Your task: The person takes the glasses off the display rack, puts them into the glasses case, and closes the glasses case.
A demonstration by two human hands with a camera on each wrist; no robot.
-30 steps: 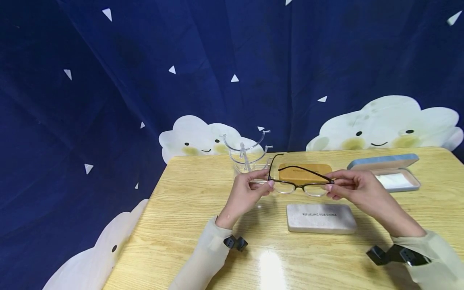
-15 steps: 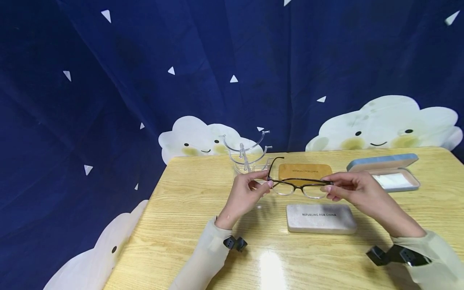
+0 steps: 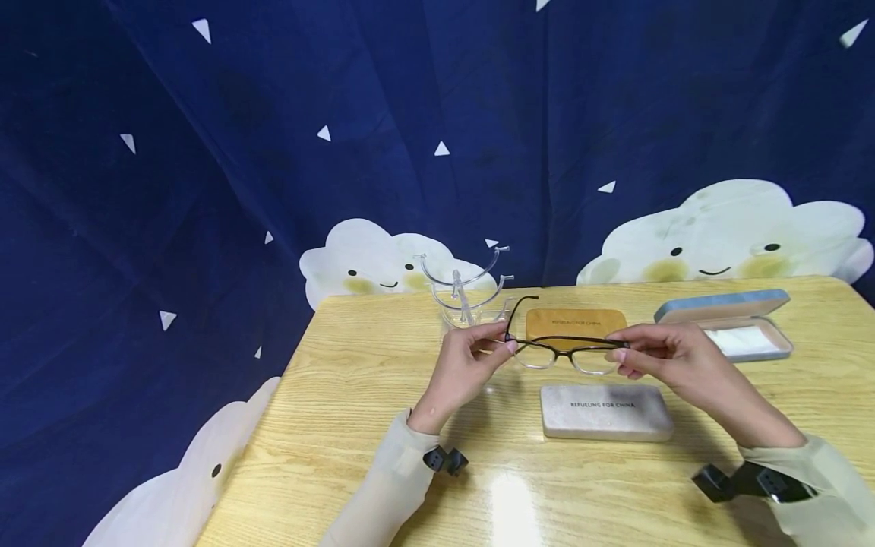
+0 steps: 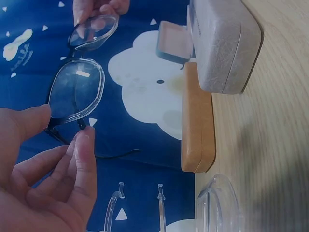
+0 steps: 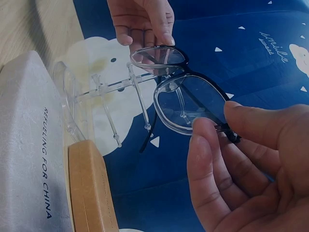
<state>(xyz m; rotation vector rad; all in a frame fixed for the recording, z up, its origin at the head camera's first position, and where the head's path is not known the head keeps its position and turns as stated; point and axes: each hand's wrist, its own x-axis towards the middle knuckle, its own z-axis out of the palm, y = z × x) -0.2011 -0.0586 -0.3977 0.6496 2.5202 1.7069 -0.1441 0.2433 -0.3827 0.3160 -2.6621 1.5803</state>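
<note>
A pair of eyeglasses [image 3: 562, 354] with a black upper rim and clear lower rims is held up above the table. My left hand [image 3: 465, 361] pinches its left corner between thumb and fingers. At the opposite corner, the thumb and fingers of my right hand [image 3: 690, 372] grip the frame near the hinge. The right temple lies folded across behind the lenses, while the left temple points away from me. Both lenses show in the right wrist view, one beside my right fingertips [image 5: 205, 133]. Below the glasses lies a closed grey glasses case [image 3: 604, 412] with printed lettering.
Behind the glasses lies a closed orange case [image 3: 574, 320]. A clear display stand [image 3: 459, 292] with curved arms stands at the back, left of it. At the right, an open blue case [image 3: 724, 308] holds a white cloth [image 3: 741, 341]. A blue curtain [image 3: 383, 152] hangs beyond the table.
The right temple has swung inward and down, from angled behind the lenses to folded along the top rim. Both hands keep nearly the same place.
</note>
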